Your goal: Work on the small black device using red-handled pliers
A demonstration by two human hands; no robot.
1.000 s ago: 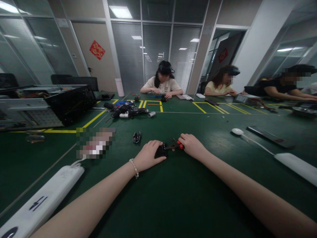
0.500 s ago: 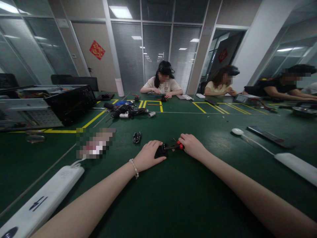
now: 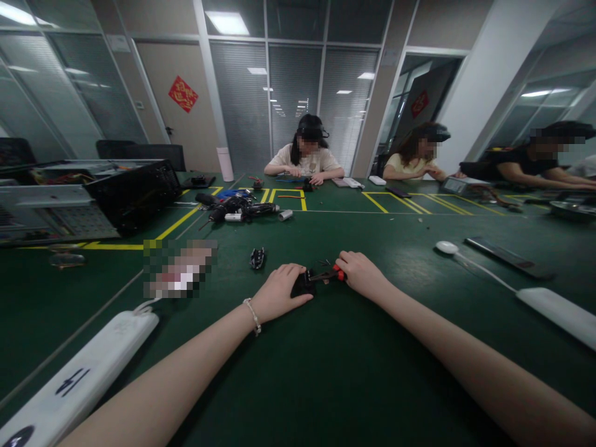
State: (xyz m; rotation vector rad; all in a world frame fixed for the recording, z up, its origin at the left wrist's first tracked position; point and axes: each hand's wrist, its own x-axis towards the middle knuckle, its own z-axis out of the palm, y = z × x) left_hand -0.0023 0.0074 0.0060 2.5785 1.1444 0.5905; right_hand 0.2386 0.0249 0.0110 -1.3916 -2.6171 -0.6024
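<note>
My left hand [image 3: 279,290] is curled over a small black part [image 3: 302,285] and holds it down on the green table [image 3: 326,372]. My right hand [image 3: 361,273] grips a red-handled tool [image 3: 329,274], likely a small screwdriver, whose dark tip meets the black part. A few tiny screws or pins lie just behind the tool. A beaded bracelet [image 3: 252,315] circles my left wrist.
A small black piece [image 3: 257,257] lies left of my hands. A white power strip [image 3: 79,379] lies at the near left, another [image 3: 554,309] at right with a cord and white puck [image 3: 446,246]. A computer case [image 3: 84,195] stands far left. Three people work across the table.
</note>
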